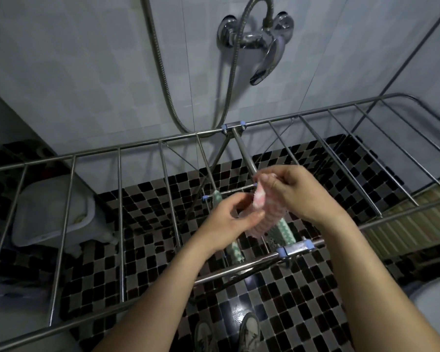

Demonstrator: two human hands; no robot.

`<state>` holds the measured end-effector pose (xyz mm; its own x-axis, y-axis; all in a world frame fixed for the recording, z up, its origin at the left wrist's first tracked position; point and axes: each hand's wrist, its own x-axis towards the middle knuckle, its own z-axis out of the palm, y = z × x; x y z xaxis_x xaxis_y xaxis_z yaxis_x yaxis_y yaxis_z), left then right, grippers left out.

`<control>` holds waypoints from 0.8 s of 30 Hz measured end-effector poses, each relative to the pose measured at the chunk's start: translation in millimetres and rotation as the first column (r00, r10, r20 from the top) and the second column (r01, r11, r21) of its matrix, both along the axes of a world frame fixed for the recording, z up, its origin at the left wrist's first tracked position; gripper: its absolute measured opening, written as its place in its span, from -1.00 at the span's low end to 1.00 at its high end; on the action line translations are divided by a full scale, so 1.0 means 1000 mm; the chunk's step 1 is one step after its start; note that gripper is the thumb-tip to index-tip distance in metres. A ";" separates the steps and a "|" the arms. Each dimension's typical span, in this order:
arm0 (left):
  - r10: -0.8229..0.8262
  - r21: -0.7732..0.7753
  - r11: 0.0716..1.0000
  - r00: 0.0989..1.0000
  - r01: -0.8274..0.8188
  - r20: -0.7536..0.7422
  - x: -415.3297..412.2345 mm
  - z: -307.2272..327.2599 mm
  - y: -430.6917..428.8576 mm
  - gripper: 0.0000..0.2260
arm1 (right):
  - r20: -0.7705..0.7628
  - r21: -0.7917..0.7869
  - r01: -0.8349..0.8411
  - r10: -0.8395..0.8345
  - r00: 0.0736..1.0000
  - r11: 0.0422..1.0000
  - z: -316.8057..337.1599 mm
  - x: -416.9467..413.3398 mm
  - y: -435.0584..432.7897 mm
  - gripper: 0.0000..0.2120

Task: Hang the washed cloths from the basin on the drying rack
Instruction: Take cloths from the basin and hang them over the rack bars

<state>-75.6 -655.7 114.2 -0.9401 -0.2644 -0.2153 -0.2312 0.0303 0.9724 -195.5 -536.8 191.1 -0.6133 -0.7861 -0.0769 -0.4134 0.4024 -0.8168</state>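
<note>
Here, the person stands over a silver metal drying rack [142, 146] whose thin rails run out to both sides above a floor of small black and grey mosaic tiles [148, 207]. Both bare hands meet over the middle of the rack and share a pink-and-white checked cloth [263, 212]. The right hand [297, 191] pinches the cloth's upper corner between thumb and fingertips, close to the rack's central bar. The left hand [229, 219] sits lower and to the left, its thumb and fingers closed on the cloth's lower edge, so the fabric stretches slanting between the two grips. The picture is blurred around the fingers, so the exact hold cannot be made out.

Just below the hands, two green-and-white patterned cloths [283, 231] already hang on the rack's lower inner rails, one on each side of the pink one. A white plastic basin [54, 212] stands on the floor to the left, well apart from the hands and seen through the rails. On the pale tiled wall behind, a chrome shower mixer tap [259, 44] carries a flexible metal hose [160, 72] that loops down towards the rack. The person's shoes [249, 331] show at the bottom edge.
</note>
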 end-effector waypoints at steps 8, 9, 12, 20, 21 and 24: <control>0.280 0.224 0.943 0.951 -0.247 -0.131 0.006 0.048 -0.008 -0.67 | 0.282 -0.194 -0.008 0.064 0.957 0.981 0.030 0.003 -0.001 -0.71; 0.298 0.215 0.940 0.946 -0.266 -0.131 0.009 0.052 -0.012 -0.69 | 0.323 -0.168 -0.069 0.121 0.939 0.983 0.031 0.004 0.000 -0.76; 0.156 0.053 0.987 0.981 -0.151 -0.119 0.022 0.060 -0.025 -0.66 | 0.346 -0.244 -0.053 0.138 0.928 0.968 0.029 0.011 -0.011 -0.87; 0.348 0.060 0.937 0.930 -0.343 -0.118 0.068 0.058 -0.046 -0.86 | 0.108 -0.360 -0.086 0.133 0.985 0.929 0.024 0.025 -0.055 -0.75; 0.368 0.055 0.930 0.923 -0.364 -0.113 0.076 0.057 -0.050 -0.88 | 0.090 -0.359 -0.099 0.140 0.986 0.928 0.021 0.027 -0.058 -0.75; 0.479 0.136 0.875 0.871 -0.464 -0.111 0.098 0.050 -0.061 -0.92 | 0.095 -0.359 -0.107 0.150 0.984 0.927 0.009 0.035 -0.062 -0.75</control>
